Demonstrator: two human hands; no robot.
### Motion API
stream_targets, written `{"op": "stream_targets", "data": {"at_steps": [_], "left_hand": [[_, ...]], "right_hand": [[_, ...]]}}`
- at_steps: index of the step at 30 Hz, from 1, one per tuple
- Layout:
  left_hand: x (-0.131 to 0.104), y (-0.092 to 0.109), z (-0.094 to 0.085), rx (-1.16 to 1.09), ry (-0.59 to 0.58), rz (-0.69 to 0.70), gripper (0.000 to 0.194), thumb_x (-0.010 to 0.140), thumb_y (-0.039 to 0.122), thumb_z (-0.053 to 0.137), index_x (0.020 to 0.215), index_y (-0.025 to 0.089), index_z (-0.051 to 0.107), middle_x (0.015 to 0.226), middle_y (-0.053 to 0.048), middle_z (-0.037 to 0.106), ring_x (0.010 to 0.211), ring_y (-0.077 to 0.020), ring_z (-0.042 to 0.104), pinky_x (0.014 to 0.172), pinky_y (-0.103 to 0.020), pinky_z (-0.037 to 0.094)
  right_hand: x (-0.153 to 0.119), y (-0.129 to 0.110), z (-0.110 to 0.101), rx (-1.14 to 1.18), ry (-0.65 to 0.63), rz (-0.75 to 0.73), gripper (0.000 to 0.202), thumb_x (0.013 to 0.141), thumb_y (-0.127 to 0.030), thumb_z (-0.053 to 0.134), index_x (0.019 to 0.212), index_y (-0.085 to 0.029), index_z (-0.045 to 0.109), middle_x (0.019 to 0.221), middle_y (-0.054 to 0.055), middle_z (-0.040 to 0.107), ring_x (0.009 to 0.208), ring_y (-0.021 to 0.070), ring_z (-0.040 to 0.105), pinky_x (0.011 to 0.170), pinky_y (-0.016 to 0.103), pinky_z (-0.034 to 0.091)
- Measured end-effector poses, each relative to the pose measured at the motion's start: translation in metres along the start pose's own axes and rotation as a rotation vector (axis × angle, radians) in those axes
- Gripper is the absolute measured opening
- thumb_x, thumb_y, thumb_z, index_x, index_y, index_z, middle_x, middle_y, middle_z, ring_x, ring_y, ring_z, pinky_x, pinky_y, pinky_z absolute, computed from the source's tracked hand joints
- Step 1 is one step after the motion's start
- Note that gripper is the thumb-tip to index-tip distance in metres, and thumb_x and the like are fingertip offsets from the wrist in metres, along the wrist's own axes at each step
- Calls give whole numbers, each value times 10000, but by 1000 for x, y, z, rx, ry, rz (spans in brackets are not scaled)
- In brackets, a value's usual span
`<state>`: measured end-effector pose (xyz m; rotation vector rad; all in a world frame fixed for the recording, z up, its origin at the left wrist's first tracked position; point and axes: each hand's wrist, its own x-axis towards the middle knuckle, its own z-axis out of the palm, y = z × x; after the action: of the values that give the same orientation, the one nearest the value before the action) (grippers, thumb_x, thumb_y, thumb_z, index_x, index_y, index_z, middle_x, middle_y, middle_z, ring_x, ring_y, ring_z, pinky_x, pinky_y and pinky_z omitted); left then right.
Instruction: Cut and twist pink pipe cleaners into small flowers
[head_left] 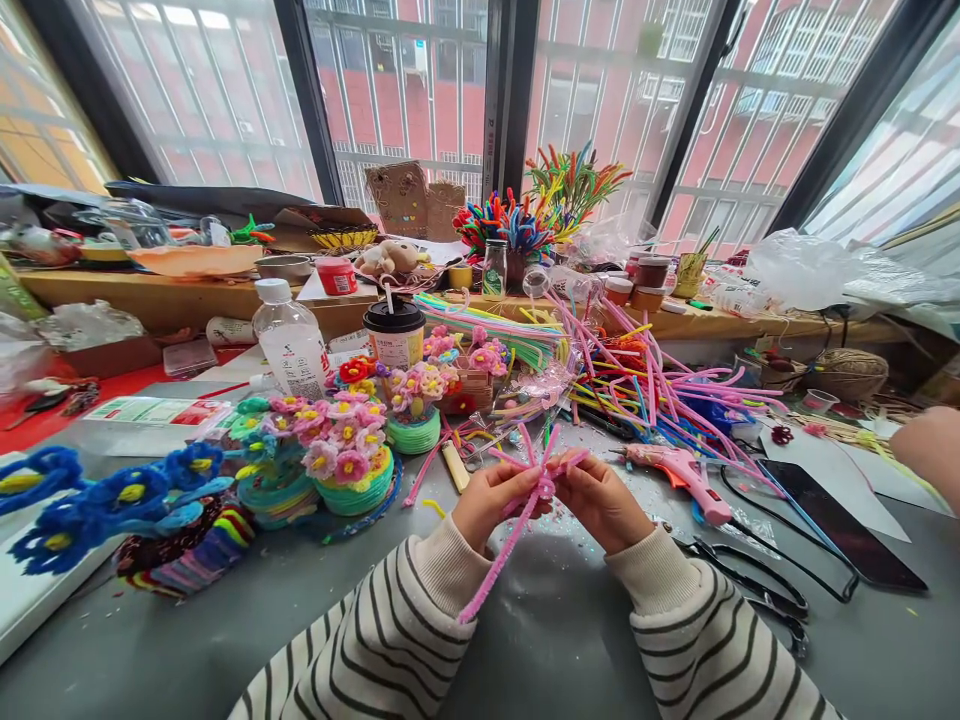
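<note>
Between my two hands is a bunch of pink pipe cleaners, crossed and twisted together at a knot in the middle. Several fuzzy ends stick up and out, and one long end hangs down over my left sleeve. My left hand pinches the bunch from the left, thumb on top. From the right, my right hand grips it near the knot with thumb and fingertips. Parts of the fingers behind the knot are hidden. A pink glue gun lies right of my right hand, with black-handled pliers below it.
Pipe-cleaner flower pots and a blue-flowered pot stand at left, near a plastic bottle and lidded cup. Loose pipe cleaners pile up behind. A phone lies right, near another person's hand.
</note>
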<state>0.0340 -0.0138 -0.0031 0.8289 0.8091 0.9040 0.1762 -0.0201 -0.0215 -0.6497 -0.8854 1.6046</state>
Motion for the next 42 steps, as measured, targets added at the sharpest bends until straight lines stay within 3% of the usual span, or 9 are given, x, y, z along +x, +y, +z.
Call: {"op": "stream_targets", "data": {"at_steps": [9,13,17,23,30,42], "left_hand": [[5,-6,-6,94,-82,40,258,542,335,671,611,104,579,514,-18,603,464,-116,556,496,-228,422],[6,-6,-9,84,-60,13,256,531,335,676,598,112,570,525,-20,606,477,-126,569,490,-225,422],[5,-4,-8,74,-28,-31,250,532,332,675,608,118,568,545,-26,619,514,-144,594,520,-232,437],[2,-3,-6,60,-12,-50,265,527,334,679,623,112,571,554,-34,630,529,-141,594,532,-230,439],[3,-5,-7,21,-45,-61,241,531,299,687,640,116,572,581,-31,638,548,-140,603,545,-226,448],[3,-4,-8,-23,-36,-66,201,588,260,645,667,99,553,596,-65,647,553,-142,610,541,-221,471]], "right_hand": [[0,3,0,-181,61,-2,183,600,-307,643,706,-190,552,611,-24,550,535,87,461,547,239,377],[-1,1,3,-369,119,-178,164,630,-283,620,739,-209,523,572,-40,529,498,80,436,500,222,353],[-6,-3,6,-709,148,-365,86,673,-259,570,742,-206,576,655,2,568,567,112,491,541,248,391],[-12,-5,7,-1122,153,-617,173,703,-203,502,837,-229,609,655,6,562,565,122,488,578,272,405],[-13,-2,8,-1273,171,-725,223,718,-171,472,887,-240,600,627,2,536,564,124,474,581,269,401],[-13,-1,2,-1398,50,-840,241,723,-123,466,898,-236,588,713,39,562,683,158,495,620,289,412]]}}
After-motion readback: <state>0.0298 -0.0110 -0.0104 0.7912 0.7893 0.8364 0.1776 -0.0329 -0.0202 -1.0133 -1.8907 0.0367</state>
